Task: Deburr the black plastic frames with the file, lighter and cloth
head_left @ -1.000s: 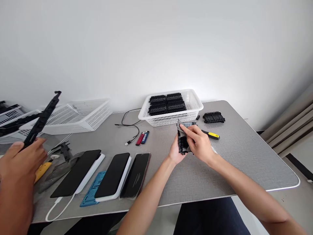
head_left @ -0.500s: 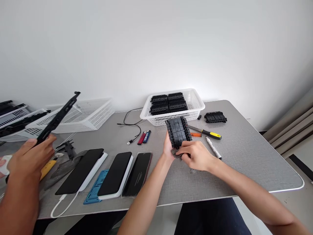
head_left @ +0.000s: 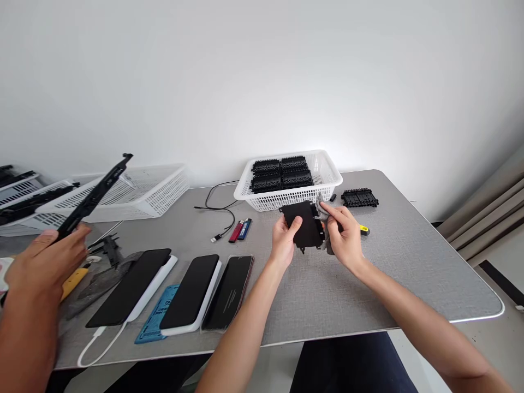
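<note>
My left hand grips a black plastic plate by its left side, thumb laid across its smooth flat face. Small teeth line the plate's edge. At its right side my right hand is closed on a grey cloth, which touches the toothed edge. Part of the cloth is hidden behind my fingers. Behind the plate stands a white basket with several similar black plates in it. Another black plate lies on the table to the right.
A co-worker's hand holds a long black part at left, near white baskets. Phones lie front left. A black cable and two small packs, red and blue, lie mid-table. A yellow-black handle shows beside my right hand.
The plate has been turned over, from its ribbed face to its smooth one. My right hand has moved up and right with the cloth, to the plate's right edge.
</note>
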A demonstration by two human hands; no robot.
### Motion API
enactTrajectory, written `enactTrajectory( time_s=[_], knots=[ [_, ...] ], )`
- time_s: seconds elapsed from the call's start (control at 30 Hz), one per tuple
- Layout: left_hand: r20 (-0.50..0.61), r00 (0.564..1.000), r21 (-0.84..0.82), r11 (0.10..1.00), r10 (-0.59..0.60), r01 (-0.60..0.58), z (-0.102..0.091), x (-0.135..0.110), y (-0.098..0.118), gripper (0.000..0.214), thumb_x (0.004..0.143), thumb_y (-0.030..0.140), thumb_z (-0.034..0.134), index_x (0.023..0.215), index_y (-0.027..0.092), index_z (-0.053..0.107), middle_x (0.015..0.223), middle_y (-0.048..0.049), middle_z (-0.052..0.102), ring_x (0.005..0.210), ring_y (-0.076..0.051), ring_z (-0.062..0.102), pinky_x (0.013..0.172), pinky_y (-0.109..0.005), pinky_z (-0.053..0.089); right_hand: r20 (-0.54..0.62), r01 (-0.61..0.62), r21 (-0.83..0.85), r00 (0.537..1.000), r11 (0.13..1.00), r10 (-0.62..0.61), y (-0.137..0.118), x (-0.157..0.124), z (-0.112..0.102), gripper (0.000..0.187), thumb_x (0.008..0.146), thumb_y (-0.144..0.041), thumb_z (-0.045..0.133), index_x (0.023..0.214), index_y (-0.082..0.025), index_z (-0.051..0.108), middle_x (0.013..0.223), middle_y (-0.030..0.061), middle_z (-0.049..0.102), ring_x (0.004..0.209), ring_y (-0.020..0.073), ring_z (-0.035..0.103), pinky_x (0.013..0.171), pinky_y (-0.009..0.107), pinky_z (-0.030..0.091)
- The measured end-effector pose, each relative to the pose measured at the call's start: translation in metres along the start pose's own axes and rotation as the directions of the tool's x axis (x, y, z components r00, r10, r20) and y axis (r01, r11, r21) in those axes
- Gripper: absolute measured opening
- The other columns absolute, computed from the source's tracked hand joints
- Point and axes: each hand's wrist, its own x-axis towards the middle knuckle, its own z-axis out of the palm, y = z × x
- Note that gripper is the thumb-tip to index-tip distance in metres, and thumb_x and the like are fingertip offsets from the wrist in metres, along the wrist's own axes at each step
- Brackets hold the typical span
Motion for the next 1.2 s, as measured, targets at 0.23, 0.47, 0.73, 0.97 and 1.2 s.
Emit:
enactTrajectory(
  time_s=[0.23,0.47,0.73,0.97,1.2],
  knots=[
    [-0.120,0.993,0.117,0.993,0.000,0.014,-0.001,-0.001,0.001,0.040,0.067,0.041,0.079,0.097,0.018,0.068,0.097,-0.0083,0.073,0.089,-0.025,0.069,0.077,-0.032,0.056,0.077,0.086,-0.212,0.995,0.973,-0.071,0.018,0.007,-0.007,0.041,0.088,-0.015,0.042,0.118,-0.023,0.069,0.093,0.0071,0.061,0.076,0.0161,0.059,0.065,0.031,0.050],
    [-0.072,0.997,0.179,0.984,0.004,0.009,0.000,-0.002,0.003,0.040,0.068,0.042,0.079,0.096,0.017,0.068,0.095,-0.0094,0.073,0.086,-0.026,0.070,0.072,-0.034,0.057,0.310,0.250,-0.513,0.946,0.821,-0.094,0.021,0.008,-0.007,0.042,0.092,-0.017,0.039,0.126,-0.020,0.063,0.090,0.0066,0.060,0.066,0.0138,0.053,0.053,0.026,0.039],
    [-0.116,0.993,0.127,0.991,-0.023,0.038,0.001,-0.003,0.012,0.040,0.064,0.041,0.081,0.092,0.017,0.067,0.084,-0.0071,0.072,0.081,-0.026,0.071,0.072,-0.035,0.058,0.509,0.413,-0.582,0.857,0.701,-0.082,0.011,0.013,-0.012,0.044,0.094,-0.019,0.037,0.134,-0.016,0.055,0.092,0.0084,0.060,0.065,0.0150,0.053,0.047,0.027,0.031],
    [-0.154,0.988,0.118,0.992,-0.015,0.034,-0.008,0.005,0.013,0.041,0.062,0.043,0.082,0.090,0.017,0.065,0.079,-0.0059,0.072,0.079,-0.025,0.071,0.070,-0.033,0.059,0.655,0.543,-0.443,0.739,0.713,-0.156,0.005,0.011,-0.016,0.040,0.093,-0.015,0.038,0.130,-0.011,0.055,0.092,0.0087,0.061,0.071,0.0165,0.056,0.057,0.029,0.042],
    [-0.320,0.947,0.074,0.997,-0.006,0.031,-0.023,0.015,0.027,0.039,0.065,0.043,0.080,0.092,0.019,0.066,0.083,-0.0052,0.073,0.075,-0.021,0.072,0.069,-0.031,0.059,0.777,0.591,-0.307,0.609,0.746,-0.162,0.006,0.005,-0.013,0.026,0.090,-0.015,0.045,0.089,-0.016,0.070,0.079,0.0042,0.057,0.066,0.0146,0.052,0.057,0.028,0.037]
  ],
)
